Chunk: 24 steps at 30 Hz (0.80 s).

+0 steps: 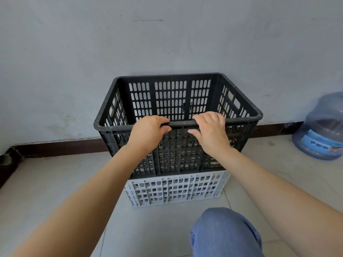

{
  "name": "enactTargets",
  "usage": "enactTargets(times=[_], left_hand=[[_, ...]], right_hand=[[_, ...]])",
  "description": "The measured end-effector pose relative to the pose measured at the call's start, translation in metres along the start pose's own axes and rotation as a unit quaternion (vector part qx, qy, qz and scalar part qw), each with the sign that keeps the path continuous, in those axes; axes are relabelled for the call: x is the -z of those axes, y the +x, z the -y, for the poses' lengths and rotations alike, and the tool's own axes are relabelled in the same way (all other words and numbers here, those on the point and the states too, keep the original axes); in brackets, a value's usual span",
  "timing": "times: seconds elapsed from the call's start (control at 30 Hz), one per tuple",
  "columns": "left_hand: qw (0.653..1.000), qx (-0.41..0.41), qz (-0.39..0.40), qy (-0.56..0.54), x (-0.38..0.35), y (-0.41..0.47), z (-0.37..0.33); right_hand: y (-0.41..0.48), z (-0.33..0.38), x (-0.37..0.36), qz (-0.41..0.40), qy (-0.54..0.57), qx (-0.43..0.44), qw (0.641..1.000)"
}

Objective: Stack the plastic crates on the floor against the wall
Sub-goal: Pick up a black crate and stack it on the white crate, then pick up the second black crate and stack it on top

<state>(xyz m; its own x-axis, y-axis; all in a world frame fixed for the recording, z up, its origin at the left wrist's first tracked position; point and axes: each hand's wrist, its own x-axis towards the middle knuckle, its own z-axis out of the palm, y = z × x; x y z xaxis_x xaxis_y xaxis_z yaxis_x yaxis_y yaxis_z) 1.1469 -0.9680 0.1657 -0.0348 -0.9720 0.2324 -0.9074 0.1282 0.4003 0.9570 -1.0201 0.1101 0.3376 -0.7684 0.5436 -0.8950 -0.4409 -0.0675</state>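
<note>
Black slotted plastic fills the middle of our view: a black crate (pixel 178 115) sits on top of a grey crate (pixel 176 190), both on the tiled floor (pixel 55 182) close to the pale wall (pixel 167 34). We see the black crate's walls pierced with rows of rounded slots, handle openings in its short sides, and a thick, scuffed rim. It looks wider than the grey one, whose square-holed front shows below it. Our left hand (pixel 147 133) clasps the near rim, fingers curled over the edge and thumb underneath. Our right hand (pixel 210 131) grips the same rim just beside it, fingers over the top, thumb on the outer face. To the right, a blue water jug (pixel 323 127) stands near the dark skirting; its blue label carries writing we cannot read. A knee in blue jeans (pixel 224 232) shows at the bottom.
</note>
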Motion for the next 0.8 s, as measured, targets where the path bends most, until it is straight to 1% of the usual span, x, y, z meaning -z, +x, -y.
enactTargets(times=[0.07,0.2,0.3,0.4,0.47,0.57,0.63,0.8], left_hand=[[1.000,0.007,-0.005,-0.013,0.000,-0.001,-0.001],[1.000,0.003,-0.005,-0.011,-0.001,-0.003,-0.003],[1.000,0.012,0.017,-0.010,0.003,0.002,-0.002],[0.998,-0.004,0.065,0.009,0.019,0.009,-0.010],[0.997,-0.018,0.074,0.024,0.042,0.016,-0.021],[0.996,-0.039,0.059,0.057,0.094,0.032,-0.043],[0.994,-0.049,0.053,0.080,0.130,0.040,-0.059],[0.991,-0.081,-0.008,0.108,0.233,0.066,-0.108]], right_hand=[[-0.002,0.002,-0.002,-0.028,-0.001,-0.013,1.000],[-0.004,0.009,0.002,-0.023,-0.001,-0.039,0.999],[-0.001,0.010,0.009,0.025,-0.009,-0.039,0.999],[0.008,0.016,0.030,0.086,0.007,-0.021,0.996],[0.021,0.020,0.051,0.101,0.013,0.005,0.995],[0.060,0.023,0.097,0.121,0.013,0.013,0.992],[0.085,0.026,0.130,0.114,0.009,0.020,0.993],[0.153,0.033,0.234,0.112,0.000,0.047,0.993]])
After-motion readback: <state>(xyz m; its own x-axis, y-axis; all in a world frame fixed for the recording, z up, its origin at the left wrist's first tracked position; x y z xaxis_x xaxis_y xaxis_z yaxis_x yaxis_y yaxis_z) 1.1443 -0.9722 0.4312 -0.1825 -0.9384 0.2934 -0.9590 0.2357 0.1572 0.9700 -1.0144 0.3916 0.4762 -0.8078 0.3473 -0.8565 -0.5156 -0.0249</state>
